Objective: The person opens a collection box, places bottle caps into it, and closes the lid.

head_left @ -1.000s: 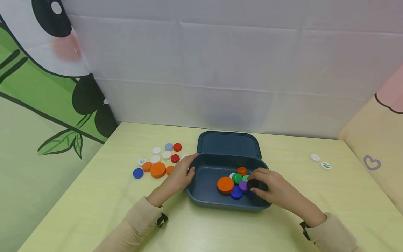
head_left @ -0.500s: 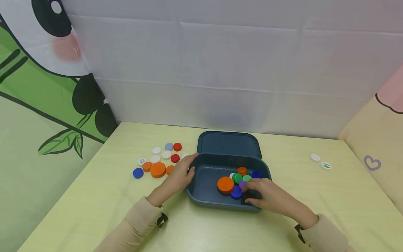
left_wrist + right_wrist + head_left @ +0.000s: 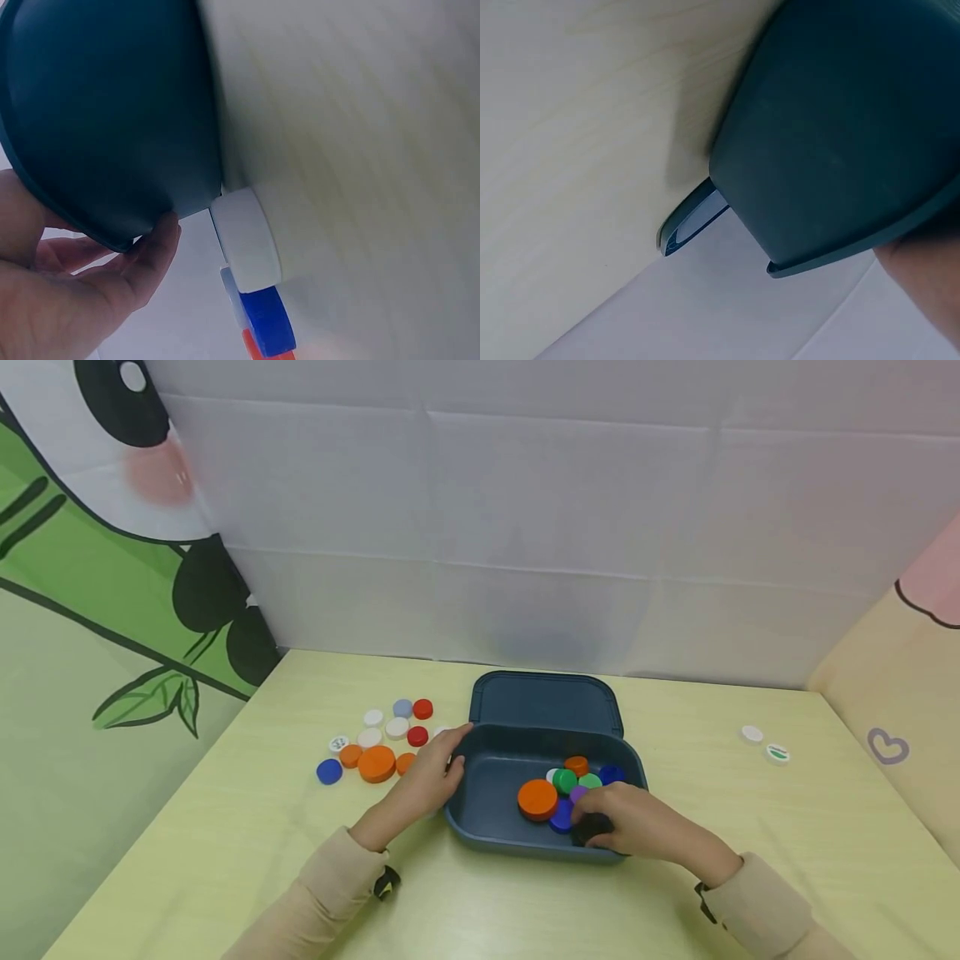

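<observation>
A dark blue box (image 3: 483, 797) stands at the middle of the table. My left hand (image 3: 423, 781) grips its left rim, thumb and fingers on either side of the wall, as the left wrist view shows. Inside the box, my right hand (image 3: 645, 822) pinches a black bottle cap (image 3: 591, 828) low by the near right wall. Around it lie a big orange cap (image 3: 537, 799), a blue cap (image 3: 562, 817), a purple cap (image 3: 577, 794), green caps (image 3: 566, 782), a small orange cap (image 3: 577, 766) and a dark blue cap (image 3: 611, 774). The right wrist view mostly shows the box's outer wall.
Several loose caps lie left of the box, among them a large orange cap (image 3: 377, 764), a blue cap (image 3: 329, 772) and a red cap (image 3: 423, 709). Behind the box lies a dark blue lid (image 3: 546, 703). Two white caps (image 3: 752, 735) rest far right.
My right hand has carried the black cap toward the near side of the box and slightly left. The dark blue cap in the far right corner has come into view. My left hand stays put.
</observation>
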### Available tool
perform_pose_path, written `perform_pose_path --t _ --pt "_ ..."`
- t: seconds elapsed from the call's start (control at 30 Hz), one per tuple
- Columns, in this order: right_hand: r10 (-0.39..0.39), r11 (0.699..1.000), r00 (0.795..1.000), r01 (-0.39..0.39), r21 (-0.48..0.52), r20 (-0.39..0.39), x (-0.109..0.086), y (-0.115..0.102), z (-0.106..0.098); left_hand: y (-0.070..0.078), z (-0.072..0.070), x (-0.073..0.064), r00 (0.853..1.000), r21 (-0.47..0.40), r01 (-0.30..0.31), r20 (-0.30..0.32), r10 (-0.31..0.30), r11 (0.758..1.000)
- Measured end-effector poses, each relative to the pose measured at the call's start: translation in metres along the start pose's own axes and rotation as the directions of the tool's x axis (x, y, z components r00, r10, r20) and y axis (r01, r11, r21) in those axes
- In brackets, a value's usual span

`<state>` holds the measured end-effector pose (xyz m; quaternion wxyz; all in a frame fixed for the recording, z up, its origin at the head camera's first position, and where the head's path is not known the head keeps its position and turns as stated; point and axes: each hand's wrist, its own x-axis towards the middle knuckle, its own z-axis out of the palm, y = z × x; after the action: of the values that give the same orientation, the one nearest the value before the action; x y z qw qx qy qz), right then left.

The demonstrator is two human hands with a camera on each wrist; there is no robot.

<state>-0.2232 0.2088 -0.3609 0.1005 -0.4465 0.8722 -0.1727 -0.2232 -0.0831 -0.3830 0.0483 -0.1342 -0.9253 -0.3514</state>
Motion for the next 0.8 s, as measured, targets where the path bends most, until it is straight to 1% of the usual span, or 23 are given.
perform_pose_path --t 0.23,0.4,0.67,0.8 --pt "0.014 0.999 0.999 -0.013 -0.032 0.037 0.0018 -0.0006 -0.0006 0.0001 0.0 0.0005 1.0 0.007 -0.01 -0.008 0.01 1.0" --pt "0.014 1.0 0.999 -0.013 -0.029 0.039 0.0016 -0.0012 -0.0013 0.0004 0.0002 0.0005 1.0 0.0 -0.007 -0.004 0.007 1.0" --pt "0.005 0.999 1.0 -0.005 0.033 -0.027 -0.0024 0.002 -0.0032 0.0001 0.0 0.0002 1.0 -0.001 -0.007 -0.007 0.007 1.0" --pt "0.023 0.996 0.995 -0.014 0.092 -0.094 -0.0038 0.0046 -0.007 0.0002 -0.0002 0.0001 1.0 0.002 -0.01 -0.008 0.01 1.0"
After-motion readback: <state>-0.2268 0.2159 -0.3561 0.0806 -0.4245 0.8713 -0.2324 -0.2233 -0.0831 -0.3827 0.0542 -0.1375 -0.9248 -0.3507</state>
